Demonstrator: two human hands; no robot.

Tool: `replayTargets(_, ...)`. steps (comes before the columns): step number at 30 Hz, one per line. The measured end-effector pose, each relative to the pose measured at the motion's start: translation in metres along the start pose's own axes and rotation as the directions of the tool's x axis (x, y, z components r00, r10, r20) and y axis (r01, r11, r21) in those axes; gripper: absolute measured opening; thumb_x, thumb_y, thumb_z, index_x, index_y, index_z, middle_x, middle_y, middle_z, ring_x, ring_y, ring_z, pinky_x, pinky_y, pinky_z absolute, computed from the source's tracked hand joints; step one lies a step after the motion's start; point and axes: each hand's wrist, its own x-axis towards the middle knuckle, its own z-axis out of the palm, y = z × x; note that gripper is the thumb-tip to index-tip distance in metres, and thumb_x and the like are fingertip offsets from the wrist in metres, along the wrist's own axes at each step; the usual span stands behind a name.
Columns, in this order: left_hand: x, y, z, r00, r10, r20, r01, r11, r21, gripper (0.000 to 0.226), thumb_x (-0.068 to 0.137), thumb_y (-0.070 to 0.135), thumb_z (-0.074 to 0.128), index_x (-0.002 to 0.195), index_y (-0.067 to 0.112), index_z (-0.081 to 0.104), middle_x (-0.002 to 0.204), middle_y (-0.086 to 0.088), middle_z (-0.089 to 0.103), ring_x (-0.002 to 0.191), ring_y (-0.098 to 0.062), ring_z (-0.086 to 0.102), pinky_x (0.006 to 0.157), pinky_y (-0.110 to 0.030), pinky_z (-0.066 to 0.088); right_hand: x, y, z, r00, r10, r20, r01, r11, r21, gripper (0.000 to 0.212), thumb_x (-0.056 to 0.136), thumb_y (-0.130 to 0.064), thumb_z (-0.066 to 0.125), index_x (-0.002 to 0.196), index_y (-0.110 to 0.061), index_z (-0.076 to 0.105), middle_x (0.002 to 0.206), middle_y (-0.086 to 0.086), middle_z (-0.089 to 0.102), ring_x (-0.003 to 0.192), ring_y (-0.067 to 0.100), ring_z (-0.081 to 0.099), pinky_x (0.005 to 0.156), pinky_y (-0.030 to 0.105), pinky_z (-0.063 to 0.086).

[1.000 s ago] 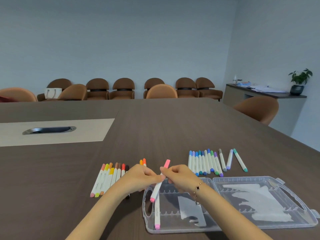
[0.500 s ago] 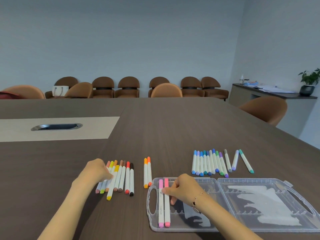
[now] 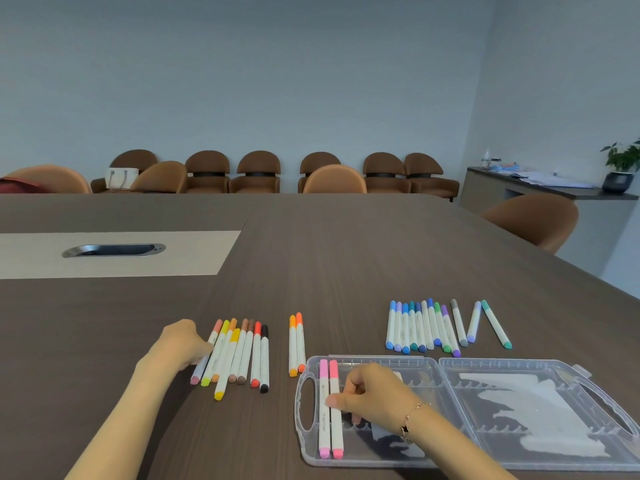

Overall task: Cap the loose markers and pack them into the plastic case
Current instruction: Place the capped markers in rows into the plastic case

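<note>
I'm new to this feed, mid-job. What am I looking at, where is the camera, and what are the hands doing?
There is no machine: a person works bare-handed, filmed by one wide camera on their head, looking forward and down. On the brown table lies an open clear plastic case with two pink markers at its left end. The right hand rests its fingers on them. The left hand touches a row of warm-coloured markers. Two orange markers and a group of blue, green and purple markers lie loose beyond.
</note>
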Motion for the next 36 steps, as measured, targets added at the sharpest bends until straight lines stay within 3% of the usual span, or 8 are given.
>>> replayTargets(10,-0.02,0.014,-0.016,0.994,0.104,-0.017,-0.105,0.992,-0.076,0.032,0.087,0.036,0.064,0.09,0.005,0.056,0.068,-0.004,0.051,0.054,-0.01,0.045,0.051,-0.017,0.04,0.008,-0.006,-0.013,1.0,0.002,0.017,0.0,0.991,-0.132,0.032,0.083,-0.045,0.064,0.065,-0.02,0.058,0.066,-0.005,0.058,0.063,0.005,0.054,0.068,0.019,0.048)
replayTargets(14,-0.067,0.054,-0.023,0.898,0.411,0.158,-0.361,0.893,-0.27,0.022,0.085,0.036,0.062,0.081,0.017,0.073,0.068,0.001,0.054,0.063,-0.011,0.048,0.065,-0.024,0.048,0.017,-0.019,-0.036,0.957,-0.056,-0.286,0.111,0.978,0.178,0.032,0.09,-0.041,0.056,0.073,-0.016,0.065,0.062,-0.002,0.058,0.057,0.005,0.051,0.06,0.015,0.043)
replayTargets(17,-0.099,0.08,-0.005,0.782,0.54,0.313,-0.451,0.835,-0.314,0.023,0.085,0.039,0.061,0.074,0.022,0.074,0.062,0.005,0.054,0.06,-0.01,0.045,0.062,-0.02,0.043,0.019,-0.034,-0.043,0.972,-0.062,-0.227,0.131,0.944,0.303,0.033,0.091,-0.045,0.05,0.075,-0.022,0.067,0.06,-0.007,0.057,0.052,0.004,0.046,0.053,0.015,0.037)
replayTargets(21,-0.112,0.093,0.013,0.746,0.584,0.319,-0.483,0.805,-0.345,0.023,0.088,0.036,0.062,0.094,0.02,0.076,0.063,0.006,0.055,0.055,-0.007,0.047,0.055,-0.014,0.041,0.021,-0.034,-0.037,0.985,-0.024,-0.172,0.083,0.936,0.343,0.035,0.093,-0.043,0.05,0.074,-0.017,0.064,0.057,-0.008,0.053,0.047,0.005,0.043,0.048,0.012,0.034)
replayTargets(25,-0.104,0.086,0.009,0.784,0.571,0.243,-0.511,0.816,-0.27,0.026,0.087,0.044,0.061,0.088,0.021,0.074,0.067,0.013,0.06,0.058,-0.005,0.053,0.052,-0.013,0.041,0.023,-0.018,-0.041,0.988,0.043,-0.146,0.009,0.94,0.341,0.04,0.094,-0.044,0.046,0.074,-0.013,0.06,0.062,-0.002,0.052,0.044,0.005,0.039,0.045,0.014,0.035)
replayTargets(29,-0.071,0.062,-0.011,0.898,0.439,0.041,-0.429,0.892,-0.144,0.018,0.09,0.037,0.059,0.085,0.022,0.067,0.091,0.009,0.061,0.076,-0.006,0.057,0.056,-0.016,0.043,0.019,-0.003,-0.041,0.995,0.096,0.018,-0.097,0.988,0.121,0.045,0.096,-0.045,0.043,0.064,-0.015,0.053,0.057,-0.005,0.051,0.044,0.004,0.043,0.053,0.015,0.038)
replayTargets(32,-0.05,0.046,-0.016,0.934,0.353,0.064,-0.343,0.931,-0.122,0.023,0.09,0.036,0.059,0.082,0.016,0.069,0.09,0.002,0.063,0.078,-0.009,0.058,0.061,-0.02,0.047,0.018,0.001,-0.031,0.993,0.1,0.061,-0.106,0.987,0.121,0.039,0.094,-0.041,0.05,0.065,-0.015,0.056,0.056,-0.007,0.055,0.037,-0.001,0.046,0.05,0.013,0.038)
replayTargets(36,-0.037,0.044,-0.007,0.954,0.294,0.059,-0.288,0.953,-0.1,0.029,0.092,0.035,0.057,0.089,0.009,0.071,0.088,-0.002,0.066,0.075,-0.01,0.058,0.062,-0.02,0.047,0.018,0.001,-0.021,0.997,0.072,-0.007,-0.071,0.991,0.118,0.031,0.088,-0.038,0.061,0.091,-0.008,0.07,0.073,-0.005,0.068,0.063,0.0,0.06,0.074,0.019,0.048)
